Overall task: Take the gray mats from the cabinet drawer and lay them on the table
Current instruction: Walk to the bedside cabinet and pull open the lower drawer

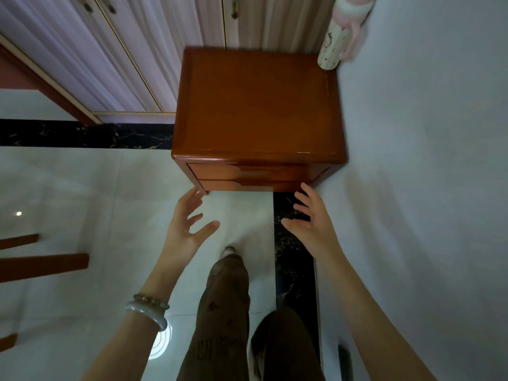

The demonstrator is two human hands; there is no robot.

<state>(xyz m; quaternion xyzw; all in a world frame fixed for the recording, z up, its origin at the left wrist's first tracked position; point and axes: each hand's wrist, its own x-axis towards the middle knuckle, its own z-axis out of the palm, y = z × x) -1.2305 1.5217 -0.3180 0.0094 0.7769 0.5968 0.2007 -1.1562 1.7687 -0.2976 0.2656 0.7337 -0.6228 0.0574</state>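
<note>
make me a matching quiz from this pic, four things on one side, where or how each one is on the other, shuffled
Things:
1 drawers
2 left hand
3 pillow
4 bracelets

Place or state:
a round a wrist
b shut
c at the back right corner of the cabinet
d open, fingers spread, by the cabinet's front left corner

Pairs: 1-b, 2-d, 3-c, 4-a

This looks like a home bedroom. A wooden bedside cabinet (258, 105) stands between wardrobe doors (123, 50) and a sheeted bed (426, 160).
</note>
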